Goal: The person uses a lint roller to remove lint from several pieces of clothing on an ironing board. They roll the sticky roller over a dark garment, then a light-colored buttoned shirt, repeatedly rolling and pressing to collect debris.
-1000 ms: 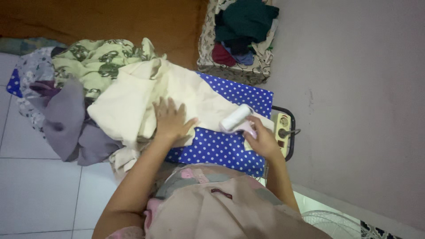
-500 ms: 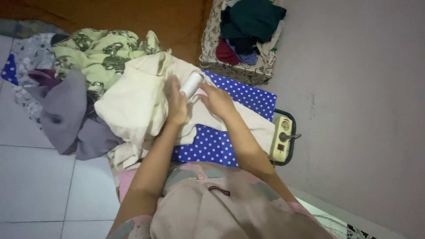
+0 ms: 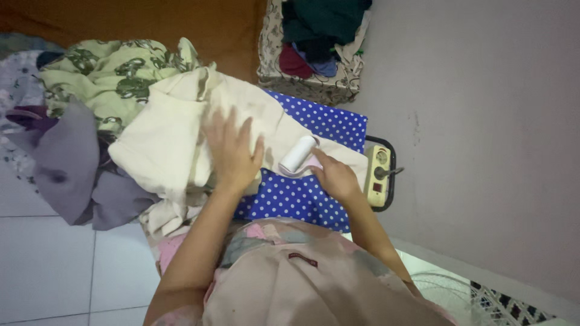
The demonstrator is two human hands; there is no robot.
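A cream garment (image 3: 175, 139) lies spread over a blue board with white dots (image 3: 302, 196). My left hand (image 3: 232, 151) presses flat on the cream cloth, fingers apart. My right hand (image 3: 334, 175) grips the pink handle of a white lint roller (image 3: 299, 154), whose roll rests on the cream cloth just right of my left hand.
A heap of clothes, green patterned (image 3: 109, 75) and grey-purple (image 3: 66, 163), lies at the left. A patterned basket (image 3: 302, 84) with dark clothes stands at the back. A cream power strip (image 3: 377, 175) sits at the board's right end, by the wall. White floor tiles are at the lower left.
The lint roller has moved down and to the right along the cream cloth, away from my left hand. My left hand stays pressed on the cloth.
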